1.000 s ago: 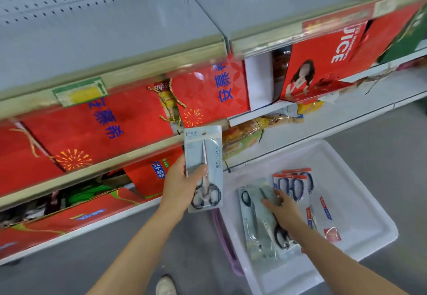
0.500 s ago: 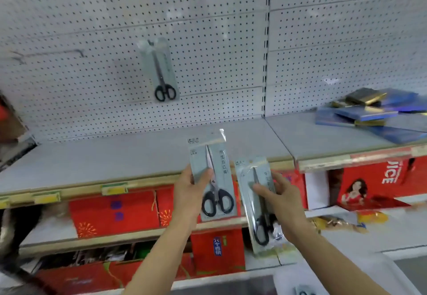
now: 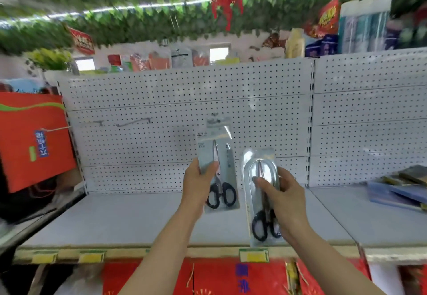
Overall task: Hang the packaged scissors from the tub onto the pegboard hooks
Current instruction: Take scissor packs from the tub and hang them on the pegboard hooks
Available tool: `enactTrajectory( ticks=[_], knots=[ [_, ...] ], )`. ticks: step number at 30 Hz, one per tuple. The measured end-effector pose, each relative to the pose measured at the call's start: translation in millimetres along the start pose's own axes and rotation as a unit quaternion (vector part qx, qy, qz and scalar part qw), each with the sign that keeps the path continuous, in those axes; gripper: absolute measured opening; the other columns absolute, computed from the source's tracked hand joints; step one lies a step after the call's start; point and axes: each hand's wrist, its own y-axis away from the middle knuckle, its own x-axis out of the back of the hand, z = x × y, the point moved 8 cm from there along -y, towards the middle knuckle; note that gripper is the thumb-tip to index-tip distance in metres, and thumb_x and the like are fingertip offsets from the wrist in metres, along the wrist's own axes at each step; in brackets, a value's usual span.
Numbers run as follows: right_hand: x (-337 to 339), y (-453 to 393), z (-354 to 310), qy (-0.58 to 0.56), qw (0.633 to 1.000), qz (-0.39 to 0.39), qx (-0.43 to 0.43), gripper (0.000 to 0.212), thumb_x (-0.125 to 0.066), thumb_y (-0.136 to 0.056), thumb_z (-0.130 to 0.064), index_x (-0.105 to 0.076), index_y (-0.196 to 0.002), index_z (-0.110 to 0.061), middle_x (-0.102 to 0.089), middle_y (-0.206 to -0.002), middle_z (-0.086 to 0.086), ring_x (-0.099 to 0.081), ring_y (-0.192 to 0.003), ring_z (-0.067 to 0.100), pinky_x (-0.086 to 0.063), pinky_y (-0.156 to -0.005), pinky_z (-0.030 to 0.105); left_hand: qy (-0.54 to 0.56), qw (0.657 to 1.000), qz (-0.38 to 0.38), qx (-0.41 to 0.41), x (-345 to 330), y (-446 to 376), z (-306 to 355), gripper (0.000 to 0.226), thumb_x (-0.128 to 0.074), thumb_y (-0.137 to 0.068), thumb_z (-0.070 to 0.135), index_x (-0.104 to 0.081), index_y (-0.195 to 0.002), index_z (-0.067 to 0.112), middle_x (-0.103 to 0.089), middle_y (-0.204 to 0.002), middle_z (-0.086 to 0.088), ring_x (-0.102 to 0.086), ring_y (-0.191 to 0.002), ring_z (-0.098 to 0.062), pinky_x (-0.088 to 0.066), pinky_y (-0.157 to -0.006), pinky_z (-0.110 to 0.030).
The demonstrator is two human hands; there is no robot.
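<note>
My left hand grips a pack of black-handled scissors upright, its top edge raised against the white pegboard. Right behind that top edge another pack hangs on the board, mostly hidden. My right hand holds a second scissors pack, clear blister side toward me, a little lower and to the right. Two bare metal hooks stick out of the pegboard to the left. The tub is out of view.
A grey shelf runs below the pegboard with yellow price tags on its front rail. Blue and dark flat boxes lie on the shelf at right. A red gift bag hangs at left. Red boxes fill the shelf underneath.
The view has swung up from the tub and lower shelves to the pegboard. My right hand has lifted a second pack out of the tub. Both packs have risen toward the board.
</note>
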Motion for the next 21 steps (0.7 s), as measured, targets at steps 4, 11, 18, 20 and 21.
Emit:
enactTrajectory(
  ticks=[4, 11, 18, 20, 21],
  knots=[
    [-12.2, -9.4, -1.8, 0.003, 1.000, 0.006, 0.022, 0.032, -0.079, -0.080, -0.015, -0.065, -0.106, -0.027, -0.071, -0.095, -0.007, -0.066, -0.072, -0.006, -0.048, -0.057, 0.006, -0.032, 0.999, -0.024, -0.014, -8.2, -34.4, 0.0, 0.017, -0.061, -0.095, 0.025, -0.066, -0.111, 0.021, -0.074, -0.102, -0.002, -0.070, -0.097, -0.020, -0.058, -0.087, -0.045],
    [-20.8, -27.1, -0.1, 0.001, 0.999, 0.026, 0.040, 0.032, -0.077, -0.082, -0.014, -0.065, -0.110, -0.023, -0.074, -0.093, -0.003, -0.071, -0.074, 0.005, -0.052, -0.057, 0.013, -0.027, 0.999, -0.025, -0.013, -24.4, -89.6, -17.0, 0.013, -0.061, -0.095, 0.027, -0.067, -0.103, 0.018, -0.074, -0.096, -0.005, -0.070, -0.090, -0.027, -0.059, -0.077, -0.040],
    [-27.7, -43.1, 12.5, 0.019, 0.998, 0.047, 0.032, 0.031, -0.077, -0.081, -0.021, -0.065, -0.109, -0.025, -0.074, -0.091, -0.003, -0.071, -0.078, 0.012, -0.055, -0.063, 0.024, -0.013, 1.000, -0.025, 0.005, -37.0, -131.1, -34.3, 0.019, -0.062, -0.096, 0.025, -0.062, -0.111, 0.014, -0.070, -0.101, 0.000, -0.066, -0.087, -0.012, -0.047, -0.062, -0.020],
    [-31.0, -46.5, 13.8, 0.016, 0.998, 0.048, 0.031, 0.030, -0.077, -0.082, -0.019, -0.065, -0.109, -0.024, -0.074, -0.091, -0.003, -0.072, -0.077, 0.012, -0.056, -0.062, 0.023, -0.007, 1.000, -0.022, 0.005, -38.0, -139.0, -40.9, 0.021, -0.063, -0.095, 0.026, -0.063, -0.111, 0.014, -0.071, -0.102, -0.002, -0.067, -0.091, -0.016, -0.049, -0.064, -0.023],
    [-33.0, -47.8, 13.6, 0.014, 0.998, 0.048, 0.033, 0.029, -0.077, -0.082, -0.019, -0.065, -0.108, -0.024, -0.074, -0.091, -0.002, -0.071, -0.076, 0.011, -0.055, -0.061, 0.022, -0.007, 1.000, -0.021, 0.004, -38.5, -142.6, -43.6, 0.021, -0.063, -0.094, 0.027, -0.063, -0.110, 0.013, -0.071, -0.101, -0.004, -0.068, -0.090, -0.019, -0.050, -0.064, -0.025]
  ],
)
